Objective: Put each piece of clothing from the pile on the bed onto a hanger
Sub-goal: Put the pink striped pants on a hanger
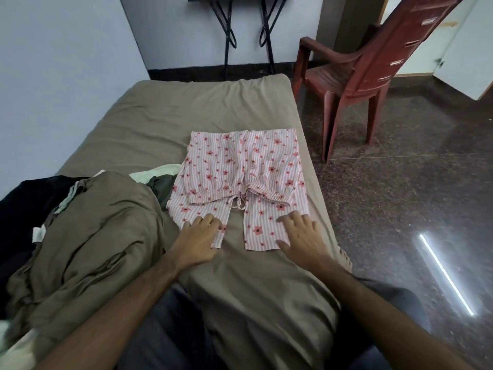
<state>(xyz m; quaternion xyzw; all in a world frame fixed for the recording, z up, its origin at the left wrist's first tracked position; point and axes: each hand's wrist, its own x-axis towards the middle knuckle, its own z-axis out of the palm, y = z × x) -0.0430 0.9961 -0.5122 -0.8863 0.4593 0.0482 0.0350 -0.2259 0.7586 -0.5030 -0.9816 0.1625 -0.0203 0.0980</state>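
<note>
Early in the task, I reckon. Pink pants [244, 180] lie folded flat at frame centre on the bed [165, 116]. My left hand [198, 237] and right hand [302, 236] rest open, palms down, one on each leg end, gripping nothing. No hanger in view. Pile [80, 236] at lower left looks untouched, so nearly everything is left.

Red-brown plastic armchair [354, 76] stands on dark speckled floor [400, 182], just right of the bed's far corner. Black metal-legged table [245, 4] sits against the pale wall [53, 62]. Bright light streak [445, 273] reflects on floor.
</note>
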